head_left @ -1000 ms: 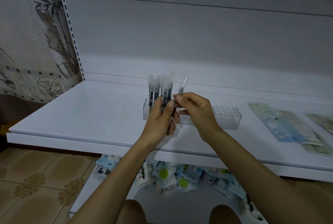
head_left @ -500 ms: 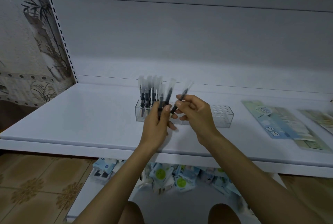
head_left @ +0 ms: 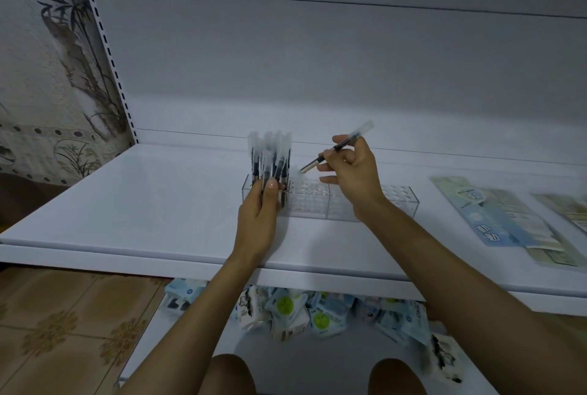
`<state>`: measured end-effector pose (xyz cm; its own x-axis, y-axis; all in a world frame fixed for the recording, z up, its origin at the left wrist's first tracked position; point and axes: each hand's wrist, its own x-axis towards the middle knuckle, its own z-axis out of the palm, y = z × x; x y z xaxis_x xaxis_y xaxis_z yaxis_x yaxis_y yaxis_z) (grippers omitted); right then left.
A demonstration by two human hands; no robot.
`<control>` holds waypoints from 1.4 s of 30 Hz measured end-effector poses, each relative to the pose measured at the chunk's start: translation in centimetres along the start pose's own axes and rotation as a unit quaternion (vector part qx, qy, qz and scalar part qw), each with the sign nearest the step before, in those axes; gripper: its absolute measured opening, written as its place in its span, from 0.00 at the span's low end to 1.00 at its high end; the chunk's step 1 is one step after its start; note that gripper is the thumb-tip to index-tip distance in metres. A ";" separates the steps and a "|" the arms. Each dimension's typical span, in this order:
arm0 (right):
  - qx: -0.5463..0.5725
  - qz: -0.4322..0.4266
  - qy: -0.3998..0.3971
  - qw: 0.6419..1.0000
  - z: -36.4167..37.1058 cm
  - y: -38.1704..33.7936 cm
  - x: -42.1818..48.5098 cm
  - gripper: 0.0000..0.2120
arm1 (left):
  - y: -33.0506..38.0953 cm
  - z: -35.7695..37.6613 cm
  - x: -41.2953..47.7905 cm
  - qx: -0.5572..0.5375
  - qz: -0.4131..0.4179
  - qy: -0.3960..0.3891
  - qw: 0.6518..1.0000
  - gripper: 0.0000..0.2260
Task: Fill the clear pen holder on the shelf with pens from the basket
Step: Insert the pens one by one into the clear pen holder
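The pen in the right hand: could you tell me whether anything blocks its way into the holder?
Nothing visible does. The pen hangs above empty holes of the clear pen holder; the left hand and its bundle of pens stand aside, at the left end.

Open shelf surface left of the clear pen holder, out to the slotted upright. Blocked at the holder's left end by standing pens and the left hand gripping them. Open holes across middle and right end, below the right hand pinching a single pen. Flat leaflets well right. Back panel behind.
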<state>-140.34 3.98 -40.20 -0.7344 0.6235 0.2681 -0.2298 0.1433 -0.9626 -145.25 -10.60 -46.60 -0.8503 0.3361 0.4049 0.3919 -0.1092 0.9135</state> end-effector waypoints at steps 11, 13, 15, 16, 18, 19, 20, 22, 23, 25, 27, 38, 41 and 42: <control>-0.199 -0.020 -0.051 0.979 2.2 1.9 3.1 0.18 | -1.0 -0.1 0.2 -0.002 -0.011 0.014 1.000 0.19; -0.242 -0.028 -0.079 0.967 2.6 2.0 3.3 0.20 | -1.3 -0.2 0.3 -0.001 -0.014 0.013 1.000 0.18; -0.288 -0.042 -0.107 0.951 3.0 2.0 3.4 0.22 | -1.5 -0.2 0.4 0.000 -0.015 0.014 1.000 0.19; -0.308 -0.049 -0.119 0.943 3.2 2.0 3.4 0.23 | -1.5 -0.1 0.4 0.000 -0.015 0.014 1.000 0.19; -0.336 -0.057 -0.138 0.930 3.4 2.1 3.4 0.23 | -1.6 -0.2 0.4 -0.001 -0.016 0.015 1.000 0.19; -0.344 -0.058 -0.146 0.926 3.4 2.3 3.4 0.23 | -1.6 -0.2 0.4 -0.002 -0.016 0.015 1.000 0.19; -0.349 -0.060 -0.151 0.923 3.4 2.4 3.4 0.22 | -1.6 -0.2 0.4 -0.003 -0.016 0.016 1.000 0.19; -0.348 -0.066 -0.154 0.922 3.3 2.6 3.2 0.21 | -1.6 -0.2 0.4 -0.001 -0.015 0.015 1.000 0.19; -0.344 -0.069 -0.153 0.924 3.3 2.7 3.1 0.20 | -1.6 -0.2 0.4 -0.001 -0.015 0.014 1.000 0.19; -0.335 -0.075 -0.151 0.927 3.2 2.8 3.0 0.20 | -1.6 -0.2 0.4 -0.003 -0.014 0.012 1.000 0.19; -0.329 -0.083 -0.150 0.929 3.2 3.2 2.9 0.19 | -1.6 -0.2 0.4 -0.004 -0.009 0.012 1.000 0.20; -0.387 -0.122 -0.117 0.906 3.2 4.7 2.4 0.16 | -1.5 -0.1 0.3 -0.006 0.001 0.015 1.000 0.20; -0.397 -0.126 -0.122 0.901 3.1 4.7 2.3 0.15 | -1.5 -0.2 0.3 -0.006 0.001 0.015 1.000 0.20; -0.399 -0.129 -0.124 0.899 3.1 4.7 2.3 0.14 | -1.5 -0.2 0.3 -0.004 0.001 0.015 1.000 0.20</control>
<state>-145.07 3.71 -44.02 -0.8647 0.3145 0.3917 0.0466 0.8266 -0.5609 -146.16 -10.48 -47.89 -0.8599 0.3081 0.4071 0.3905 -0.1168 0.9132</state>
